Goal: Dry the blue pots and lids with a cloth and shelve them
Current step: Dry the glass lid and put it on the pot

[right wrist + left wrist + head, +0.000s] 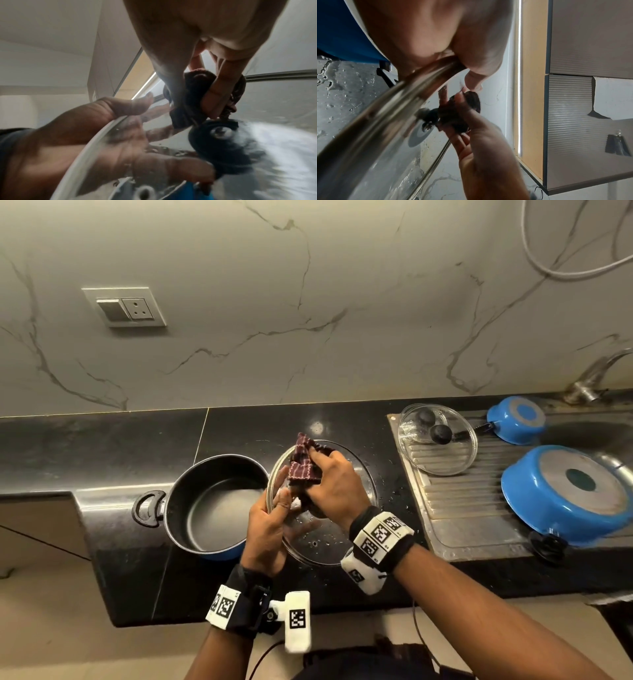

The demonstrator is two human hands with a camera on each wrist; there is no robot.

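- Pot (209, 505) first, at the left of the black counter (102, 440): blue outside, dark inside, upright and open, with a black loop handle (148, 508) facing left. It looks rigid and probably moderately heavy; the loop handles would be the sure place to lift it for shelving, though only one shows.
- Left hand (265, 534) grips the near-left rim of the glass lid (363, 474), thumb over the metal edge and fingers spread flat beneath the glass, as the right wrist view shows.
- Glass lid is held tilted above the counter, just right of the pot. Droplets cling to it, so it is likely slippery, and being glass it would break if dropped. The steel rim and the black knob (221, 136) are the safest holds; the wet pane is not.
- Cloth (303, 465), dark red with pale stripes, is soft and bunched. The right hand (337, 486) pinches it with curled fingers and presses it onto the lid near the knob.
- Further right, on the steel drainboard (455, 529), two smaller glass lids (442, 446) rest overlapping, each with a black knob.
- Rightmost, a small blue saucepan (517, 419) and a larger blue pot (565, 494) lie upside down by the sink, apparently awaiting drying.
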